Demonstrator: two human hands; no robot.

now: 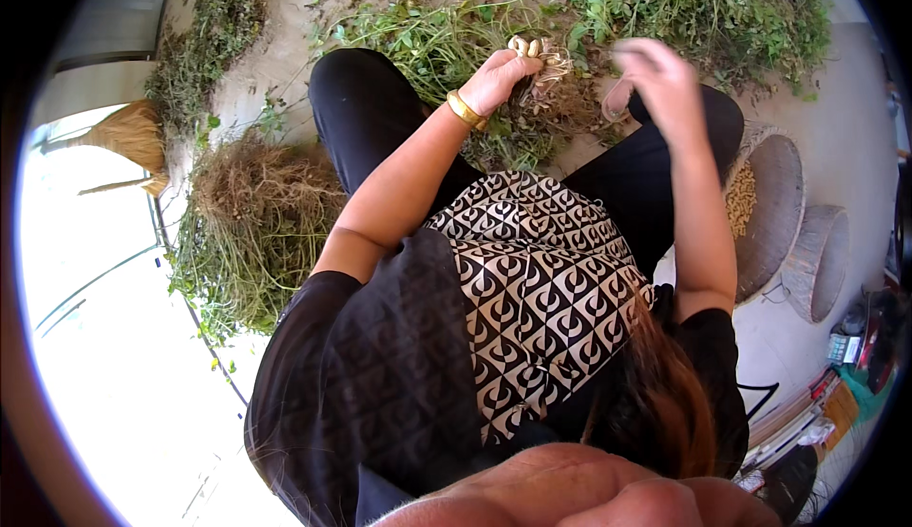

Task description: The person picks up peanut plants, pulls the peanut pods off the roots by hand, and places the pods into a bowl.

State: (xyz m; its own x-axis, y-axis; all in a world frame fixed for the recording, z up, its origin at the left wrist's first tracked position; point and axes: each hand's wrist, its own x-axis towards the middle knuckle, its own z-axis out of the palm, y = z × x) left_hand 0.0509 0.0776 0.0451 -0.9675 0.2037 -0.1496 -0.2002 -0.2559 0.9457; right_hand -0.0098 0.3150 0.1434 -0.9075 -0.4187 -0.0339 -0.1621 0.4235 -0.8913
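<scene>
My left hand [500, 78], with a gold bangle [465, 110] at the wrist, grips a small bunch of peanut roots [554, 71]. Pale peanut pods [525, 48] stick out above the thumb. To the right, apart from the bunch, my right hand [659, 82] hangs over my right knee; motion blurs its fingers, and whether anything is between them cannot be made out. Beneath the hands, between my legs, lies a heap of peanut plants [434, 43] with green stems and brown roots. A patterned black-and-white cloth [548, 292] covers my lap.
By my right leg stands a woven basket [776, 206] holding picked peanuts [742, 203]; a smaller basket [830, 263] is beside it. Leafy plants [691, 7] pile up ahead on the right. A root-topped plant stack [249, 235] and a straw broom [125, 139] lie left.
</scene>
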